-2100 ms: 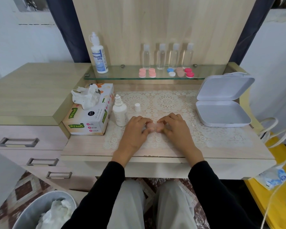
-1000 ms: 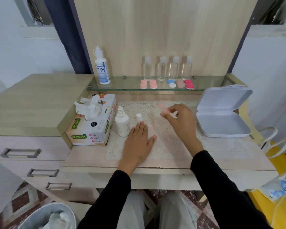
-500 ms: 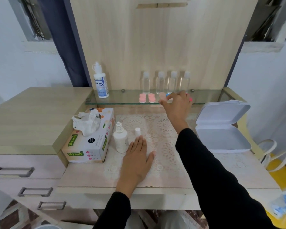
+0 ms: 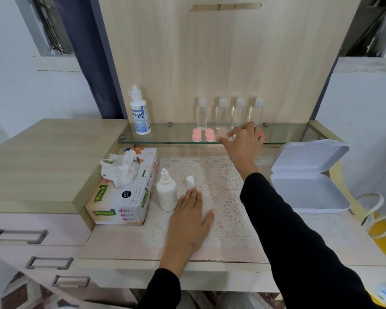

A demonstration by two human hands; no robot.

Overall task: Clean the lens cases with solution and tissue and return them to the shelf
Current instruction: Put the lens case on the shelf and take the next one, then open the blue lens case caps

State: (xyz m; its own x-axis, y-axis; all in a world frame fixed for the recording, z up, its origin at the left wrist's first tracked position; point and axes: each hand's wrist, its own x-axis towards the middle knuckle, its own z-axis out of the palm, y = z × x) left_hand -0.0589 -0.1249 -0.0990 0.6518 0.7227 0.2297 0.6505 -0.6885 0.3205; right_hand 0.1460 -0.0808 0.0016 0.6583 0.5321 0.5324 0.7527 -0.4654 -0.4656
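Head view: pale pink lens case (image 4: 222, 131) sits on glass shelf (image 4: 169, 139) just beside pink cases (image 4: 210, 134), right hand (image 4: 243, 141) thumb and forefinger pinching it, left hand (image 4: 191, 221) flat, fingers together, on lace mat (image 4: 227, 186).

4 btls (image 4: 221, 113) just behind shelf (image 4: 169, 136) cases (image 4: 210, 134)
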